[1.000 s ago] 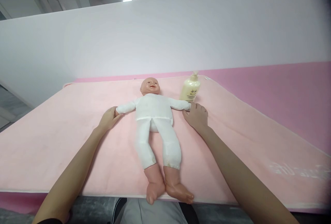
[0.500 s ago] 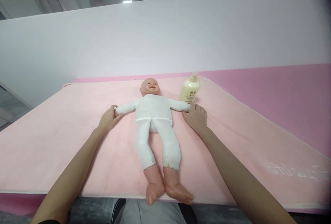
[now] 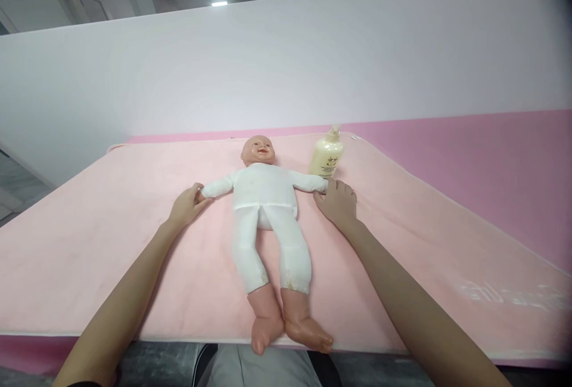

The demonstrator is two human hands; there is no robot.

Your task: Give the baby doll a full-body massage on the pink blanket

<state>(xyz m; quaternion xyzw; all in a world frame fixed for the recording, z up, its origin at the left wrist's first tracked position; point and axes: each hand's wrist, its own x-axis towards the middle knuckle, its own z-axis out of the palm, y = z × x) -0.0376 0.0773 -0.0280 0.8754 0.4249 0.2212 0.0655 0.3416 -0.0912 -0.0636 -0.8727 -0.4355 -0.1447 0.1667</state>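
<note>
A baby doll (image 3: 267, 208) in a white suit lies on its back on a pink blanket (image 3: 111, 244), arms spread, bare feet at the near edge. My left hand (image 3: 185, 207) is closed around the end of the doll's arm on the left side. On the other side, my right hand (image 3: 338, 203) holds the end of the doll's other arm, fingers curled over it. A cream pump bottle (image 3: 328, 155) stands just beyond my right hand, near the doll's head.
The blanket covers a darker pink surface (image 3: 491, 160) that extends to the right. A white partition wall (image 3: 286, 71) rises behind the table. My lap (image 3: 263, 369) shows below the near edge.
Almost nothing has changed. Both hands stay on the doll's arm ends; the view has shifted very slightly.
</note>
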